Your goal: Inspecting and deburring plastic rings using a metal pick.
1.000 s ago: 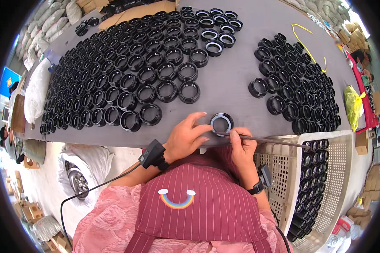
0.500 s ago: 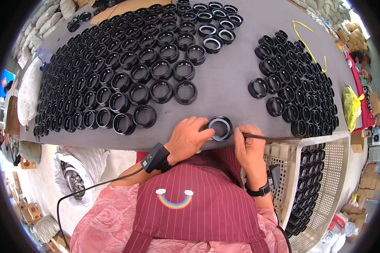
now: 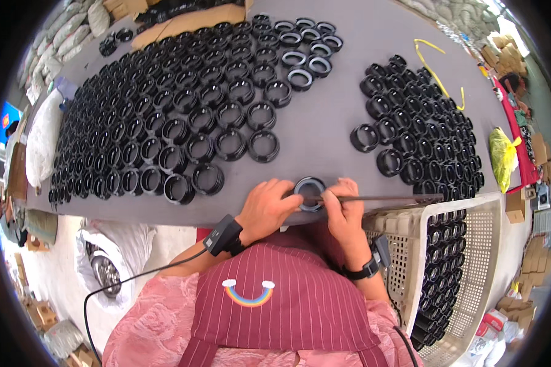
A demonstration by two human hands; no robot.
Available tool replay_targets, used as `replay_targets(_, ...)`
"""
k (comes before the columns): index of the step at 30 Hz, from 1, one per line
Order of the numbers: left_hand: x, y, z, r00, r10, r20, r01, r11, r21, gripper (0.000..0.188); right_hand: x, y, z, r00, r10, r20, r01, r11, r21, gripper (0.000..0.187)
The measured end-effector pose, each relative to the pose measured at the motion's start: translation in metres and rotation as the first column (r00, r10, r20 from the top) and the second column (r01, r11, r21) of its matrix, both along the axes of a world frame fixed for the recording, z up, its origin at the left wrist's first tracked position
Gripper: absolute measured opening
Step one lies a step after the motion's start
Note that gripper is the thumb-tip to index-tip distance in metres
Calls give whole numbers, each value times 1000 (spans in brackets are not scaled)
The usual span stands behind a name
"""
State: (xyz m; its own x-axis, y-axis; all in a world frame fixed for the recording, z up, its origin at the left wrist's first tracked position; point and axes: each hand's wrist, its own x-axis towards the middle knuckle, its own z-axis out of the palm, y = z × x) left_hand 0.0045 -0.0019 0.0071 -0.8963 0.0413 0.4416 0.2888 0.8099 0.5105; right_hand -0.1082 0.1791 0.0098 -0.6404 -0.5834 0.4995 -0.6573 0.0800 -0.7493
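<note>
At the near edge of the table I have a black ring (image 3: pixel 310 181) with a pale inner rim. My left hand (image 3: pixel 267 207) is closed on the ring's left side with thumb and fingers. My right hand (image 3: pixel 344 211) pinches a long thin dark rod (image 3: pixel 389 197), which sticks out to the right. The rod's left end lies across the lower part of the ring's opening; whether it touches the rim I cannot tell. Beyond my hands, many similar black rings (image 3: pixel 231 144) stand in rows at the left, and another group (image 3: pixel 390 162) sits at the right.
A pale perforated plastic crate (image 3: pixel 479 244) at my right holds stacked black rings. A yellow strap (image 3: pixel 431 68) and a yellow plastic bag (image 3: pixel 502 160) lie at the table's right side. A white sack (image 3: pixel 44 140) rests at the left edge; flattened cardboard (image 3: pixel 193 17) is at the back.
My right hand has moved left to the ring, and the rod's end now reaches over its opening. My left hand keeps its grip. The view has shifted slightly.
</note>
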Motion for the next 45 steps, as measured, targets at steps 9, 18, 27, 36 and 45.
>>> replay_targets(9,-82,11,21,756,-230,613,-187,821,539,29,24,56,4,947,-317,51,321,935,-149,9)
replay_targets(18,-99,42,23,943,200,267,-248,956,157,79,43,74,-16,929,-290,231,311,949,-59,8)
replay_targets(27,-139,75,4,996,84,37,-81,995,-59,75,-7,69,-33,959,-266,-98,253,959,-128,8)
replay_targets(36,-182,62,-20,999,-40,29,40,999,3,81,-55,42,-33,900,-392,189,417,901,-117,9)
replay_targets(45,-249,70,-33,994,-45,-96,36,995,-97,81,-50,42,-56,821,-494,285,566,773,-289,16)
